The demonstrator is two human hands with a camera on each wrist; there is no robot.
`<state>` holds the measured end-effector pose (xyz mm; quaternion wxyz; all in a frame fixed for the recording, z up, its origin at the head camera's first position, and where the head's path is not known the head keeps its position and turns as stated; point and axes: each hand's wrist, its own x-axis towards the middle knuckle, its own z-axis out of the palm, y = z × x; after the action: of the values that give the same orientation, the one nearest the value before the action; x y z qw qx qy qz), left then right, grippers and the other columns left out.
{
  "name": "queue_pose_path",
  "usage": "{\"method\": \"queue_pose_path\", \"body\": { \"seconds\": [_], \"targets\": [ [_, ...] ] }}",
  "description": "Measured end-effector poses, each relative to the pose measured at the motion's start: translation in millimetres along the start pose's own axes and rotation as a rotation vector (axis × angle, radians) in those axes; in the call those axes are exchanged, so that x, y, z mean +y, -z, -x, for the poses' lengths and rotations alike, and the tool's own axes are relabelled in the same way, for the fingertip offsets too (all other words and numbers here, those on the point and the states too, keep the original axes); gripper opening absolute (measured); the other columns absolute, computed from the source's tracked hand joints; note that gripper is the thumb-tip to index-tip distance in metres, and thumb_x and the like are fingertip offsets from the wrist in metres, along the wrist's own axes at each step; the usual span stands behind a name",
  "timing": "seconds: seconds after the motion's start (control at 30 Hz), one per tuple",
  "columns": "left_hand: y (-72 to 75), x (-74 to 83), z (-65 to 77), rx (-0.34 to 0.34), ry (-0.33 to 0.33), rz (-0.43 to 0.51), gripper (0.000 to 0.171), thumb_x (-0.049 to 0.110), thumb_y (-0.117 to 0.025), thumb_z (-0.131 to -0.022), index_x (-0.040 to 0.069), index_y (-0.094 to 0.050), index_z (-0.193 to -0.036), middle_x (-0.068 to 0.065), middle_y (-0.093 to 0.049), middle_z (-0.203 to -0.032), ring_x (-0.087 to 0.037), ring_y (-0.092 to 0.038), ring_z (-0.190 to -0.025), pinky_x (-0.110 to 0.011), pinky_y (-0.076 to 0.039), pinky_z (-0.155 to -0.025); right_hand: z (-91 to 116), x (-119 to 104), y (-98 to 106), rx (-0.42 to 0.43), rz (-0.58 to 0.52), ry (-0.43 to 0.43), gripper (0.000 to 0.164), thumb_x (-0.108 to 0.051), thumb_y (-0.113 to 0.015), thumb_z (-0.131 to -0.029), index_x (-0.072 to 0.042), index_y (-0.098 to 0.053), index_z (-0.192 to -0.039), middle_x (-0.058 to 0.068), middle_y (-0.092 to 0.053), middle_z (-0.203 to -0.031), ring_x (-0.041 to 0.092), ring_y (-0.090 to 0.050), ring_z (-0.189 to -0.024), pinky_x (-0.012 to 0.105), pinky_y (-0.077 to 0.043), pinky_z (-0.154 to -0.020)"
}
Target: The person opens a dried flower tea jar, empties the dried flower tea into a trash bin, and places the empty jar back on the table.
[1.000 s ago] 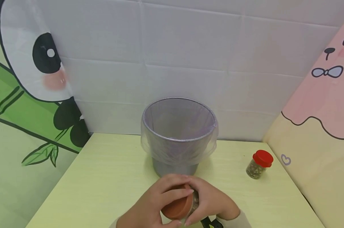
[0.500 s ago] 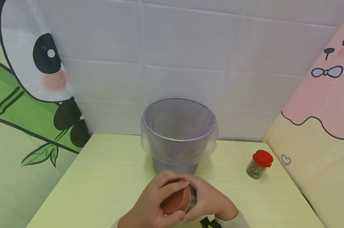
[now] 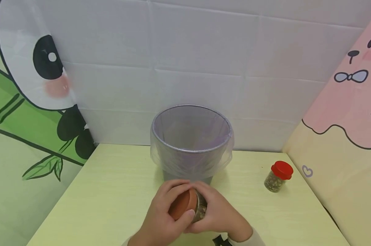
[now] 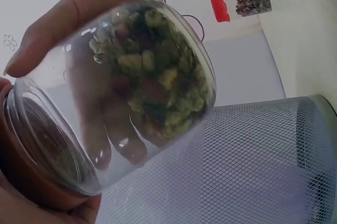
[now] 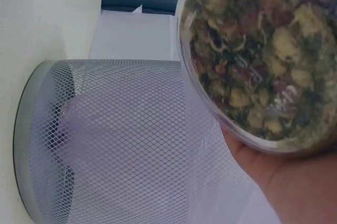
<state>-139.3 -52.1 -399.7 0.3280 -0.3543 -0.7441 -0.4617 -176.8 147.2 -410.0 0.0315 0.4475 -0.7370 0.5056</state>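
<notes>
A clear jar with an orange-brown lid is held tilted between both hands in the head view. My left hand grips the lid, fingers over its top and thumb at the near edge. Round the clear body, my right hand curls from the other side. Dried pieces, pale, dark red and green, lie toward the jar's base. The left wrist view shows the lid on the jar's mouth, with right-hand fingers visible through the wall.
Just beyond the hands stands a grey mesh bin with a thin clear bag over its rim. A smaller jar with a red lid is on the table at the right. White cloth hangs behind.
Both hands have risen slightly and shifted left in the head view, carrying the jar toward the bin. The grip on lid and body continues.
</notes>
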Motion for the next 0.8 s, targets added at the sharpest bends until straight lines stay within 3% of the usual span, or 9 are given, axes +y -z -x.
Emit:
{"method": "queue_pose_path", "body": {
  "seconds": [0.1, 0.23, 0.5, 0.8],
  "targets": [
    [2.9, 2.2, 1.3, 0.012, 0.117, 0.001, 0.05, 0.015, -0.077, -0.086, 0.017, -0.065, -0.135, -0.003, -0.059, -0.133, -0.022, -0.06, -0.114, -0.037, -0.057, -0.081, -1, -3, -2, 0.047, 0.114, -0.021, 0.088, -0.035, -0.098, -0.069, -0.024, -0.054, -0.144, -0.004, -0.059, -0.131, 0.015, -0.062, -0.11, 0.035, -0.055, -0.09],
    [8.8, 2.1, -1.0, 0.053, 0.209, 0.023, 0.051, 0.01, -0.075, -0.087, 0.019, -0.063, -0.136, 0.0, -0.06, -0.131, -0.02, -0.061, -0.111, -0.036, -0.056, -0.081, -1, -5, -2, 0.081, 0.167, -0.028, 0.091, -0.039, -0.1, -0.065, -0.024, -0.055, -0.143, -0.005, -0.06, -0.131, 0.018, -0.061, -0.109, 0.034, -0.055, -0.091],
    [13.3, 0.6, -4.1, 0.064, 0.221, 0.048, 0.053, 0.008, -0.075, -0.087, 0.018, -0.063, -0.137, -0.002, -0.06, -0.131, -0.021, -0.061, -0.108, -0.034, -0.054, -0.082, 0, -2, 0, 0.099, 0.12, -0.025, 0.09, -0.037, -0.1, -0.065, -0.023, -0.056, -0.141, -0.005, -0.061, -0.13, 0.025, -0.062, -0.109, 0.035, -0.055, -0.09],
    [19.4, -8.0, -3.7, 0.078, 0.232, -0.013, 0.054, 0.007, -0.076, -0.086, 0.018, -0.063, -0.137, -0.001, -0.06, -0.131, -0.02, -0.061, -0.107, -0.034, -0.053, -0.082, -1, -2, 2, 0.111, 0.107, -0.035, 0.095, -0.036, -0.101, -0.064, -0.018, -0.053, -0.145, 0.0, -0.061, -0.132, 0.025, -0.062, -0.114, 0.037, -0.053, -0.095]
  ]
}}
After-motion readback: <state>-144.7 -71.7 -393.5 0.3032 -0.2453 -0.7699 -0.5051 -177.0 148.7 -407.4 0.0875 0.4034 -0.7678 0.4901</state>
